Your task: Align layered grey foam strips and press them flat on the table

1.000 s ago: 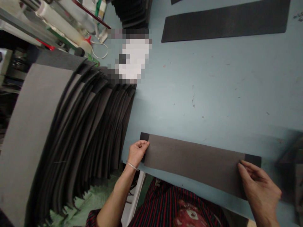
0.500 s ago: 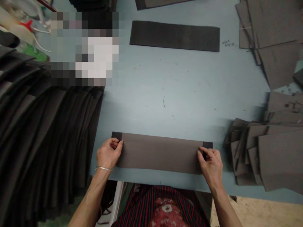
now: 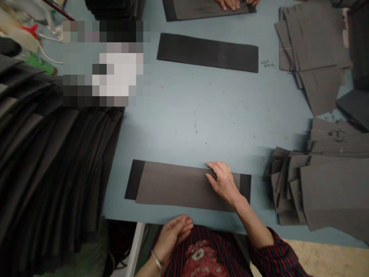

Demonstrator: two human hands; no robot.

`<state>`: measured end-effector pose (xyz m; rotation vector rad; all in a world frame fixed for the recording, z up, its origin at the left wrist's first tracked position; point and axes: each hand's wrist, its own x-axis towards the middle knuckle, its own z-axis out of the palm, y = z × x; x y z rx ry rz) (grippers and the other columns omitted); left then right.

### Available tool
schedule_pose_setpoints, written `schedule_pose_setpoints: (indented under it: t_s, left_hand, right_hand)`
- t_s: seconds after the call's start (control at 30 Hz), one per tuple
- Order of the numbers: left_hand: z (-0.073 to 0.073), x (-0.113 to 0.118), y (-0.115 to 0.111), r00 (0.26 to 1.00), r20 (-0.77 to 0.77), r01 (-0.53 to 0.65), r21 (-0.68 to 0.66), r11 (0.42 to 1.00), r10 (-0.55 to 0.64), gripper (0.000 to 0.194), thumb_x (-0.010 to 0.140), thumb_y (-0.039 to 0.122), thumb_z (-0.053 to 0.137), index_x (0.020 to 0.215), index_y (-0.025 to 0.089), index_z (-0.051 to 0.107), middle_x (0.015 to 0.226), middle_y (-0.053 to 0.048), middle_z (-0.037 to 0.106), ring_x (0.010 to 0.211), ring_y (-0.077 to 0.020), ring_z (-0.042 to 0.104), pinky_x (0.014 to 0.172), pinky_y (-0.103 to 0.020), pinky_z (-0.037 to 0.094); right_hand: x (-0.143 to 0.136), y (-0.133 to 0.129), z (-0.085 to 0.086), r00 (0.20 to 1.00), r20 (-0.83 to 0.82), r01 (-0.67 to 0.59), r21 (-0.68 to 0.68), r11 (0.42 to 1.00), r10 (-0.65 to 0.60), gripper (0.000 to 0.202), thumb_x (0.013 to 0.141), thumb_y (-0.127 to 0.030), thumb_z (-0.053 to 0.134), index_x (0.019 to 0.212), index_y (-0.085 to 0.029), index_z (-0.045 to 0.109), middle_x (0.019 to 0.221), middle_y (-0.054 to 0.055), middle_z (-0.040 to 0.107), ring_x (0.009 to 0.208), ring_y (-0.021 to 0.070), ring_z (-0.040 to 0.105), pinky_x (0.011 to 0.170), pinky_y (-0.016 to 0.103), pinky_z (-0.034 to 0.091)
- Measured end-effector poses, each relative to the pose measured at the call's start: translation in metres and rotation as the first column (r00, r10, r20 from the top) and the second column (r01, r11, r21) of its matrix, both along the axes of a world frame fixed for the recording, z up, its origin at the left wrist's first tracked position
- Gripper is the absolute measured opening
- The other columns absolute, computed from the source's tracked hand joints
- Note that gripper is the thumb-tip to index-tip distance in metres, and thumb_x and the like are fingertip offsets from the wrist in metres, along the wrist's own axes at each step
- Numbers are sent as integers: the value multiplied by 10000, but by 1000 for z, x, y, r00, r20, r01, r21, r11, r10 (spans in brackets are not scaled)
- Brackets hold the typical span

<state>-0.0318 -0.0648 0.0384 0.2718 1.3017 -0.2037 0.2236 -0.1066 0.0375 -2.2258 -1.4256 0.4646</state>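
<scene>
A grey-brown rectangular sheet (image 3: 173, 186) lies flat on the table in front of me, over a longer black strip (image 3: 135, 180) whose ends show at both sides. My right hand (image 3: 223, 181) rests over the right part of the sheet, fingers stretched toward its far edge and thumb apart. At the table's front edge, close to the striped clothing, is my left hand (image 3: 177, 231), wearing a bangle. Its fingers are loosely extended and hold nothing that I can see; it is apart from the sheet.
Dark curved sheets (image 3: 57, 165) are stacked along the left. Grey pieces form piles at the right (image 3: 328, 188) and far right (image 3: 314, 42). Another black strip (image 3: 207, 53) lies farther back. Beyond it, another person's hands (image 3: 230, 4) touch a similar panel (image 3: 198, 10).
Both hands have left the sheet's ends. My left hand has drawn back to the table's front edge, while my right hand has shifted left across the sheet. Another person's hands have appeared at the top.
</scene>
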Motion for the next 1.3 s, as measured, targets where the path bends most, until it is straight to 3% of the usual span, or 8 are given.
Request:
schedule_pose_setpoints:
  t_s: [0.07, 0.13, 0.37, 0.6, 1.07, 1.17, 1.3]
  left_hand:
    - [-2, 1, -8, 977, -39, -210, -71, 975, 207, 162, 842, 151, 600, 989, 93, 636, 1054, -165, 699, 975, -219, 675, 890, -292, 525]
    - [-3, 3, -9, 947, -55, -322, -97, 942, 317, 157, 874, 109, 539, 1000, 75, 625, 1075, -177, 691, 997, -232, 669, 965, -330, 498]
    - [1, 19, -11, 882, -66, -471, -137, 872, 466, 217, 914, 92, 476, 1113, 69, 560, 1140, -165, 669, 1032, -234, 651, 1115, -414, 360]
    - [3, 29, -11, 859, -106, -512, -144, 847, 502, 205, 911, 80, 484, 1104, 81, 553, 1093, -143, 690, 1012, -211, 660, 1108, -399, 370]
    - [8, 39, -13, 823, -147, -565, -101, 819, 549, 130, 904, 54, 467, 874, 122, 574, 864, -74, 709, 927, -187, 690, 1000, -349, 486]
    - [12, 39, -12, 823, -160, -559, -60, 827, 545, 123, 893, 28, 472, 881, 113, 559, 840, -73, 705, 918, -194, 692, 1049, -379, 442]
    - [15, 35, -10, 846, -167, -520, -55, 852, 506, 141, 886, 23, 487, 1001, 71, 552, 965, -133, 703, 973, -240, 673, 1093, -423, 387]
  right_hand:
    - [2, 1, 0, 1000, -1, -10, -20, 1000, 10, 334, 881, -206, 545, 1213, -193, 513, 1087, 98, 595, 1015, 254, 509, 872, 414, 401]
    - [4, 0, 0, 1000, -2, -2, -29, 1000, 2, 319, 883, -202, 533, 1201, -188, 515, 1063, 96, 599, 998, 251, 512, 858, 403, 398]
    - [6, 0, 0, 1000, 2, -13, -79, 997, 13, 246, 865, -176, 536, 1110, -171, 548, 965, 72, 596, 933, 231, 511, 823, 374, 373]
    - [4, 2, 0, 999, 21, -39, -129, 991, 43, 198, 856, -219, 564, 1051, -188, 567, 972, 72, 568, 944, 238, 482, 833, 381, 349]
    - [-5, 6, -2, 998, 59, 29, -157, 987, -20, 202, 806, -330, 640, 916, -193, 540, 919, 62, 557, 908, 242, 470, 829, 396, 351]
    - [-11, 5, -1, 999, 38, 28, -134, 991, -23, 187, 838, -274, 599, 999, -193, 547, 939, 64, 574, 917, 236, 483, 834, 391, 356]
    - [-15, 3, -2, 999, 38, -13, -104, 995, 17, 235, 871, -225, 555, 1105, -208, 559, 973, 69, 573, 939, 233, 484, 842, 389, 358]
